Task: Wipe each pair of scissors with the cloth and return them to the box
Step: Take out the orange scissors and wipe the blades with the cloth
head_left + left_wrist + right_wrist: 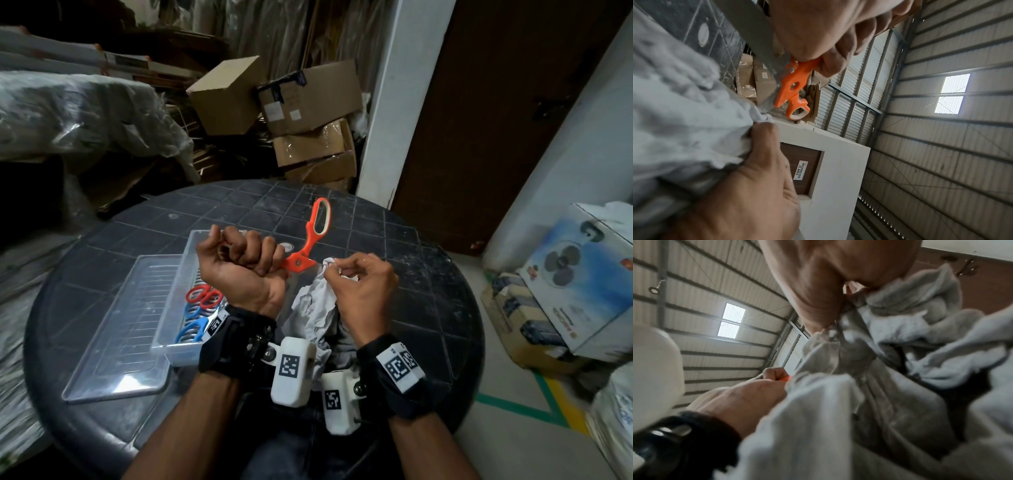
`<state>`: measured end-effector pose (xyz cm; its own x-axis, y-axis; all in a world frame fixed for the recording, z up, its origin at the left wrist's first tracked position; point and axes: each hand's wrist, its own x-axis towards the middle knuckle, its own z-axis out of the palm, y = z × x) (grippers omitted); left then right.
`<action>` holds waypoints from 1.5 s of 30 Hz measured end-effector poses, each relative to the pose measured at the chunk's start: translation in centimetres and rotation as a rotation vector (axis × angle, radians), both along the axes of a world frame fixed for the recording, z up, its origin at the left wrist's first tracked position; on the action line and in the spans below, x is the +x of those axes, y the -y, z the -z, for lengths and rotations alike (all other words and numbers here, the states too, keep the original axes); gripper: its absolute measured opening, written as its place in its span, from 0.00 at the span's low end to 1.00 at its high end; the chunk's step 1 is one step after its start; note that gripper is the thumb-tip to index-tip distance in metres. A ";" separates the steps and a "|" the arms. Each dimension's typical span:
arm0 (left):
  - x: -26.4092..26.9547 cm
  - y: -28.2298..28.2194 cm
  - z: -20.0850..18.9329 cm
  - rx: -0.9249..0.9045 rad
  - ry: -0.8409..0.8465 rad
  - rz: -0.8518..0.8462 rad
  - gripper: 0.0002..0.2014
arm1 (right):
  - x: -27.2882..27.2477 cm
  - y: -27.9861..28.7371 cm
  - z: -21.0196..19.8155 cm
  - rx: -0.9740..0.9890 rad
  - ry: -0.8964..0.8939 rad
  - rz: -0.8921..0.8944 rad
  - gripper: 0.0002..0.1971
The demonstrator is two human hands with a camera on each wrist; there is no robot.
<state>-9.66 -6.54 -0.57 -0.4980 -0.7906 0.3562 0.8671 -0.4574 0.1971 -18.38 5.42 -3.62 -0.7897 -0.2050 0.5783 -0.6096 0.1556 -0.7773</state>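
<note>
Two hands are working above the counter point(376, 219): the left hand point(239, 263) is gripping the orange scissors point(310, 240), the right hand point(359, 281) beside it is pinching the grey cloth point(315, 301) against the blade. The clear box point(191, 281) is lying just left of the left hand.

Your left hand point(241, 265) conceals one handle loop of the orange plastic-handled scissors point(310, 236); their blades are covered by the crumpled grey cloth point(313, 308). The clear plastic box point(178, 308) is partly blocked by your wrist. The right wrist view is blurred.
</note>
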 end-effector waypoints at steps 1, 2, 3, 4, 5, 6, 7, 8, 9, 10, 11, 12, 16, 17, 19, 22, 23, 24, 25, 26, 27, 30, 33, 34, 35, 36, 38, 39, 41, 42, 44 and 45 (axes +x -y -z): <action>0.0 -0.1 0.0 -0.003 -0.004 0.002 0.24 | 0.0 0.0 0.1 -0.013 0.024 -0.003 0.06; 0.0 -0.2 0.0 -0.005 -0.010 0.005 0.24 | -0.1 -0.1 0.2 -0.030 0.046 -0.008 0.07; 0.0 -0.2 -0.1 -0.006 -0.016 0.008 0.24 | -0.1 -0.1 0.3 -0.043 0.063 -0.013 0.07; 0.0 -0.3 -0.1 -0.006 -0.018 0.010 0.24 | -0.1 -0.2 0.4 -0.055 0.074 -0.013 0.07; 0.0 -0.4 -0.1 -0.008 -0.018 0.009 0.24 | 0.0 -0.3 0.4 -0.067 0.082 -0.010 0.06; -0.1 -0.6 -0.1 -0.010 -0.017 0.008 0.24 | 0.0 -0.4 0.5 -0.077 0.090 -0.009 0.06; -0.1 -0.7 -0.1 -0.012 -0.016 0.006 0.24 | 0.0 -0.6 0.5 -0.083 0.099 -0.011 0.07; -0.1 -0.8 -0.1 -0.014 -0.014 0.005 0.24 | 0.0 -0.7 0.6 -0.084 0.106 -0.013 0.07; -0.1 -0.9 -0.2 -0.014 -0.012 0.006 0.24 | 0.0 -0.9 0.6 -0.079 0.111 -0.011 0.07; 0.0 -0.9 -0.2 -0.015 -0.011 0.008 0.24 | 0.0 -1.0 0.7 -0.072 0.118 -0.006 0.07; 0.0 -0.9 -0.2 -0.017 -0.011 0.010 0.23 | 0.0 -1.2 0.7 -0.069 0.127 -0.004 0.07; 0.0 -0.9 -0.2 -0.018 -0.015 0.013 0.23 | -0.1 -1.3 0.8 -0.072 0.137 -0.006 0.07; 0.0 -0.8 -0.3 -0.021 -0.018 0.013 0.23 | 0.0 -1.7 0.7 -0.091 0.168 -0.022 0.08; 0.0 -0.8 -0.3 -0.021 -0.014 0.012 0.23 | 0.0 -1.6 0.6 -0.092 0.170 -0.027 0.08; 0.0 -0.7 -0.2 -0.019 -0.011 0.012 0.23 | 0.1 -1.6 0.6 -0.095 0.170 -0.035 0.08; -0.1 -0.4 0.0 -0.018 -0.005 0.008 0.24 | 0.1 -1.5 0.8 -0.094 0.186 -0.024 0.09; -0.1 -0.5 0.0 -0.019 -0.003 0.003 0.24 | 0.1 -1.5 0.9 -0.094 0.194 -0.017 0.09; -0.1 -0.6 0.0 -0.020 0.001 -0.001 0.24 | 0.0 -1.5 1.0 -0.091 0.204 -0.012 0.09; -0.1 -0.6 0.0 -0.020 0.006 -0.003 0.24 | -0.1 -1.5 1.1 -0.087 0.218 -0.008 0.09; -0.1 -0.7 0.0 -0.020 0.011 -0.002 0.24 | -0.1 -1.6 1.1 -0.084 0.230 -0.006 0.09; -0.2 -0.8 -0.1 -0.018 0.017 -0.001 0.23 | -0.1 -1.7 1.1 -0.085 0.239 -0.003 0.09; -0.4 -0.9 0.1 -0.013 0.036 -0.012 0.23 | 0.1 -2.0 1.1 -0.095 0.250 0.003 0.09; -0.3 -0.6 0.1 -0.010 0.025 -0.010 0.24 | -0.3 -2.5 1.9 -0.053 0.288 0.033 0.09; -0.1 -0.1 0.2 0.000 0.006 -0.010 0.24 | -0.5 -2.8 2.4 -0.021 0.320 0.050 0.09; 0.0 0.4 0.2 0.008 -0.015 -0.012 0.23 | -0.6 -3.2 2.9 0.001 0.357 0.061 0.08; 0.2 1.0 0.2 0.010 -0.033 -0.014 0.23 | -0.6 -3.7 3.5 -0.004 0.388 0.065 0.08; 0.2 2.0 0.3 0.013 -0.048 -0.028 0.23 | -0.5 -4.0 3.9 -0.059 0.410 0.063 0.07; 0.2 2.2 0.5 0.015 -0.040 -0.033 0.24 | -0.5 -3.9 3.8 -0.089 0.412 0.061 0.06; 0.1 2.1 0.6 0.018 -0.022 -0.027 0.24 | -0.3 -3.6 3.1 -0.169 0.400 0.043 0.06; 0.0 2.1 0.6 0.023 -0.022 -0.023 0.24 | 0.0 -3.3 2.7 -0.209 0.387 0.022 0.06; 0.0 2.2 0.6 0.034 -0.026 -0.016 0.24 | 0.7 -2.6 1.9 -0.270 0.338 -0.040 0.05; 0.0 2.3 0.7 0.037 -0.028 -0.011 0.24 | 1.1 -2.3 1.6 -0.283 0.298 -0.072 0.04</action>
